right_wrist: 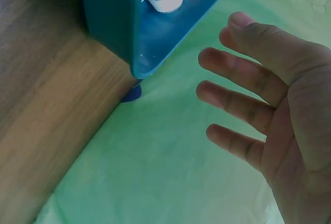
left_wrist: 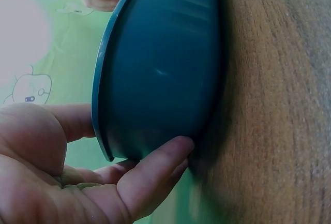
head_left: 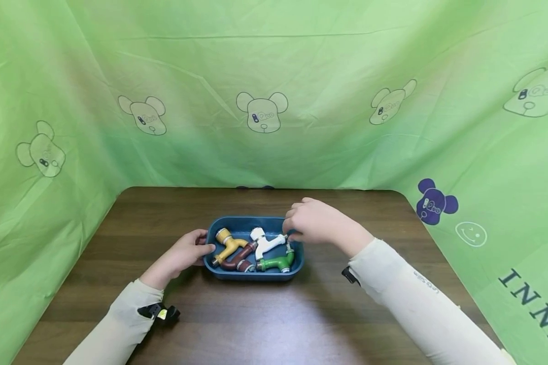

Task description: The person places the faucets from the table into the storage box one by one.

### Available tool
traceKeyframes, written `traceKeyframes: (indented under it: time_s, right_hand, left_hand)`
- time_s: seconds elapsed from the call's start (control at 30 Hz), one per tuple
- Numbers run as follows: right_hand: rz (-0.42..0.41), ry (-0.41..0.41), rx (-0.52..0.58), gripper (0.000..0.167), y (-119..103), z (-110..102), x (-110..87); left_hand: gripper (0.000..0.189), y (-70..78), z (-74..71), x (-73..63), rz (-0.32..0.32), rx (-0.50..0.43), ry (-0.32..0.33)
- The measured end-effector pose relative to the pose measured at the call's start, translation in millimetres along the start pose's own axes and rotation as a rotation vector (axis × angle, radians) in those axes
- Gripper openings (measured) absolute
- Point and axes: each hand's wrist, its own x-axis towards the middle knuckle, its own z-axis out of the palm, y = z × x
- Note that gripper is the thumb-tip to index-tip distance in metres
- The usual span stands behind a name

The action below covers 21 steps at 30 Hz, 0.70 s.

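A blue plastic basin [head_left: 255,277] stands on the table with several taps lying in it. A yellow tap [head_left: 232,245] lies at the left, and a dark red tap [head_left: 232,264] slants beside it. Farther right are a white tap [head_left: 266,246] and, nearer the front, a green tap [head_left: 279,262]. My left hand [head_left: 188,252] grips the basin's left end, thumb over the rim and fingers against the outer wall [left_wrist: 160,74]. Above the basin's right end hovers my right hand [head_left: 314,222]; the right wrist view shows its fingers [right_wrist: 240,102] loosely bent, holding nothing.
The brown wooden table [head_left: 237,324] extends around the basin on all sides. A green printed curtain [head_left: 265,157] hangs behind it and along both sides. Black straps with small devices [head_left: 159,311] sit on both wrists.
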Motion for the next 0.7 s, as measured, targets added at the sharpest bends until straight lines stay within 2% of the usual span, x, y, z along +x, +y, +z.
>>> traceKeyframes:
  time_s: [0.57,0.7]
  right_hand:
    - [0.041,0.159,-0.05,0.011,5.0,15.5,-12.3]
    - [0.062,0.173,-0.052,0.012,5.9,20.0,-14.7]
  left_hand:
    - [0.057,-0.1,-0.2,0.1,-0.013,0.014,0.004]
    - [0.059,-0.8,-1.4,0.3,-0.01,0.017,0.002]
